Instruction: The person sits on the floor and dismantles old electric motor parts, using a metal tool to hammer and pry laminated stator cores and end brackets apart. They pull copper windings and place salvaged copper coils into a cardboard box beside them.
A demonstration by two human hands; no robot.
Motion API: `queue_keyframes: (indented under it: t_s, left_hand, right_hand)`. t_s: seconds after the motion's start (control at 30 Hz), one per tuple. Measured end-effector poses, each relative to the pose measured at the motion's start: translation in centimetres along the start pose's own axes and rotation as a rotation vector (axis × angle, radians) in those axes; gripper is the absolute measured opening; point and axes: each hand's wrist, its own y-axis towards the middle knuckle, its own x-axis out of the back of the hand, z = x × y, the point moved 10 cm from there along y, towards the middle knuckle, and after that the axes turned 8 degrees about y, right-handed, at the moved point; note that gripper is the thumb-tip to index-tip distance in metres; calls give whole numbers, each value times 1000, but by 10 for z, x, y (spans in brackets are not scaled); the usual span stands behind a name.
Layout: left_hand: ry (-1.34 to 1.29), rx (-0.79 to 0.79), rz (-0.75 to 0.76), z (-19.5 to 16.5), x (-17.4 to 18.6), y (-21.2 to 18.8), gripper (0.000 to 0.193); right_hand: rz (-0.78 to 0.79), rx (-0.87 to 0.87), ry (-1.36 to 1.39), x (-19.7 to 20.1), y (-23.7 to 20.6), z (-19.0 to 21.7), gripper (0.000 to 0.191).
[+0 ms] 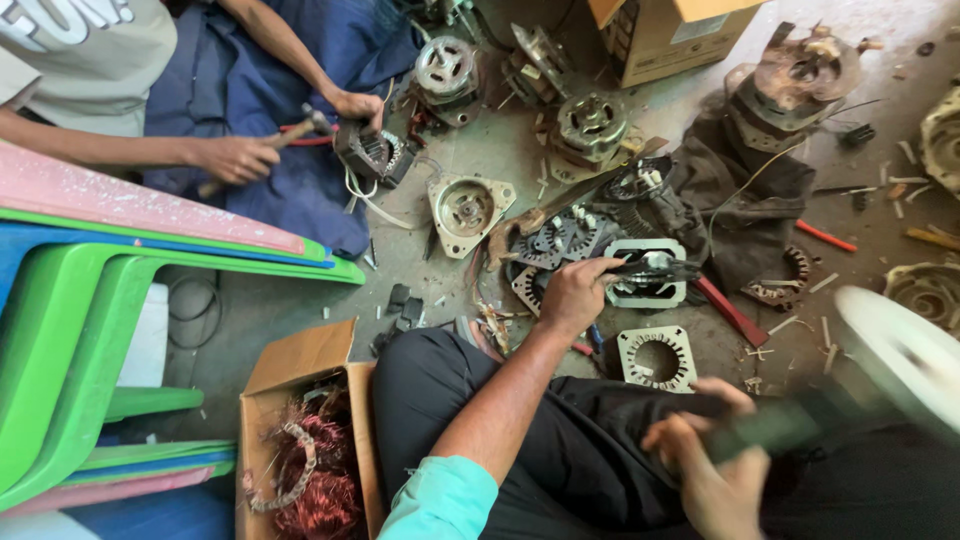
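Nearest us, our right hand [705,470] is wrapped around a dark, blurred tool handle [775,428], held over our black-trousered lap. Beside our left knee stands a cardboard box [300,365] holding tangled copper wire [320,480].

Further out, our left arm stretches forward; the left hand [575,295] is curled over, fingers pressing on the edge of a square motor stator [648,272] that lies on the concrete floor [260,310]. Just nearer to us lies a second, bare stator ring [657,358], apart from the hand. Stacked green plastic chairs [90,330] stand at far left.

Farther still, loose motor end caps [465,208] and rusty motor bodies [800,75] are scattered about. At the far side another person's hands work: one [235,158] grips a hammer [290,130], the other [357,105] steadies a small motor [370,155] against blue cloth.
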Motion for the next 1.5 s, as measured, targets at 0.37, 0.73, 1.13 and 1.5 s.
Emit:
queue_keyframes:
  t_s: [0.37, 0.73, 1.13, 1.5]
  left_hand:
    - [37, -20, -6, 5, -2, -4, 24]
    - [127, -132, 69, -4, -7, -11, 37]
    - [76, -102, -32, -3, 9, -13, 39]
    - [50, -29, 44, 24, -2, -16, 42]
  right_hand:
    - [24, -189, -201, 11, -5, -27, 53]
    - [598, 820, -263, 38, -45, 49, 22]
    - [-106, -503, -165, 20, -4, -62, 22]
    - [10, 509, 89, 90, -18, 6, 17]
